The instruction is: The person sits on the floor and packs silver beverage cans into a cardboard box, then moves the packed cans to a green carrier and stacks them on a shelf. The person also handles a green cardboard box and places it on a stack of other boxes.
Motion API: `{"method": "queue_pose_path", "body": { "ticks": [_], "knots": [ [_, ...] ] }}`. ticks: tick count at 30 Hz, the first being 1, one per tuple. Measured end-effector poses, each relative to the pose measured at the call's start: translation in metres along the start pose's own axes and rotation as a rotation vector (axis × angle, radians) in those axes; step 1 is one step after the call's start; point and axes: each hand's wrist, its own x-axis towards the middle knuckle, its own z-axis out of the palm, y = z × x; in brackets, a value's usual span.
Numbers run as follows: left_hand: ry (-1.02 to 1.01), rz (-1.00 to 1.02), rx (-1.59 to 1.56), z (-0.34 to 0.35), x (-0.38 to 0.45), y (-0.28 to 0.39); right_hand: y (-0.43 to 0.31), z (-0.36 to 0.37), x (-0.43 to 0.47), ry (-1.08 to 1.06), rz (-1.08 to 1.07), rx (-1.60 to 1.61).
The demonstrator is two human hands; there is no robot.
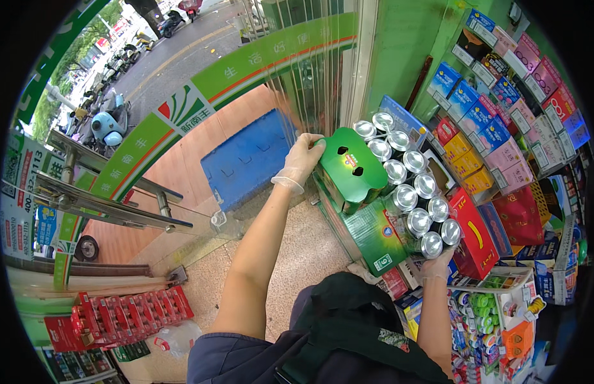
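Note:
My left hand [304, 161], in a clear glove, grips the outer edge of a green carton [352, 168] with two finger holes in its top. Against the carton's right side stands a double row of silver-topped cans [416, 187], apparently in clear wrap. My right hand [437, 265], also gloved, holds the near end of these cans; its fingertips are hidden underneath. Below the carton lies a larger green box [376, 235], partly covered. A red gift box [472, 233] leans right beside the cans.
Shelves of small boxes [493, 110] line the right wall, above a candy rack [484, 307]. A glass door with a metal handle [114, 201] is at left. Beyond the strip curtain [306, 72] lies a blue ramp [251, 158]. Red packs [133, 314] sit lower left.

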Motion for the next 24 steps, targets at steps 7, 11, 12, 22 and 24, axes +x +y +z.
{"method": "queue_pose_path", "body": {
  "ticks": [7, 11, 12, 22, 24],
  "knots": [
    [0.131, 0.117, 0.006, 0.005, -0.007, -0.016, 0.003, -0.014, 0.023, -0.058, 0.041, 0.073],
    [0.071, 0.165, -0.174, 0.010, 0.014, -0.044, 0.009, -0.001, 0.024, 0.032, 0.009, 0.141],
    [0.100, 0.154, -0.084, 0.006, 0.014, -0.043, 0.010, 0.005, 0.013, -0.060, 0.000, 0.112],
    [0.108, 0.673, 0.592, 0.074, 0.029, 0.069, 0.008, -0.010, 0.023, 0.033, -0.004, 0.231],
    [0.090, 0.645, 0.607, 0.088, 0.057, 0.078, 0.005, 0.005, 0.006, 0.017, 0.038, 0.267]
  ]
}}
